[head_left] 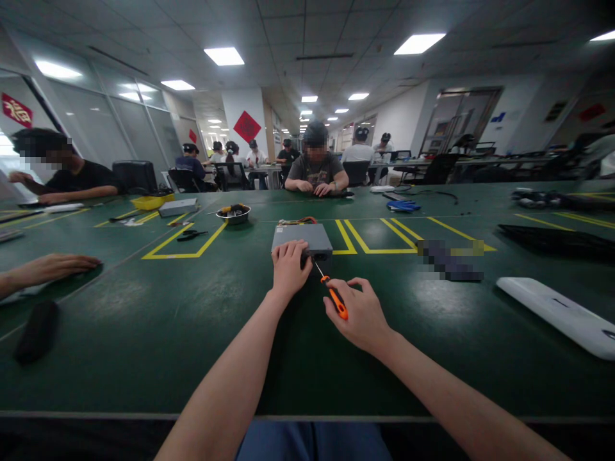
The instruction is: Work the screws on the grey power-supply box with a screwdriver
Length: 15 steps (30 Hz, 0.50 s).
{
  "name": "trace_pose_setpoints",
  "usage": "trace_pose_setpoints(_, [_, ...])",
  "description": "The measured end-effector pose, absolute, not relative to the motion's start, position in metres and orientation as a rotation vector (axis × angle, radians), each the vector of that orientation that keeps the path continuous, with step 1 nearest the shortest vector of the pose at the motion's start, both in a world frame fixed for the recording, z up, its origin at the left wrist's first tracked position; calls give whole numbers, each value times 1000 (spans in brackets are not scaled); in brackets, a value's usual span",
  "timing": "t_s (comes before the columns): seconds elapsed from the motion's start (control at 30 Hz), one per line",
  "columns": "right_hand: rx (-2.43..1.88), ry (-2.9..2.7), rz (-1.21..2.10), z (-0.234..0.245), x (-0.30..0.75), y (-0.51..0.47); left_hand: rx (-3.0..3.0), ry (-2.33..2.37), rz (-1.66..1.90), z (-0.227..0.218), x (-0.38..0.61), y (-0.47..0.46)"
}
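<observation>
Green table (144, 333) — grey box (307, 237), metal bowl (233, 216), scissors (191, 235).

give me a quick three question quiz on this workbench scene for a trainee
1. True or false: the left hand rests on the near end of the grey box.
2. What does the right hand hold?
A. pliers
B. orange-handled screwdriver
C. roll of tape
3. Which container stands on the table beyond the grey box and to its left?

Key
1. True
2. B
3. The metal bowl
</observation>
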State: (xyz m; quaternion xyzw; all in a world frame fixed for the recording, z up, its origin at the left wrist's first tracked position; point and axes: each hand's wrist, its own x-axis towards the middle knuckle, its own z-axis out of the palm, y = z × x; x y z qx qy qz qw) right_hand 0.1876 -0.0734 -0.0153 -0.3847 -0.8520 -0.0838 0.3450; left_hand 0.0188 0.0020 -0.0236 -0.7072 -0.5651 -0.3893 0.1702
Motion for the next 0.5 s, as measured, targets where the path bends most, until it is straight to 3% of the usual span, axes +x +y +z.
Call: trace_pose_setpoints(0.5, [-959,-2232,-268,-13,192,-72,-2008,-1602,-1099,-24,19,2])
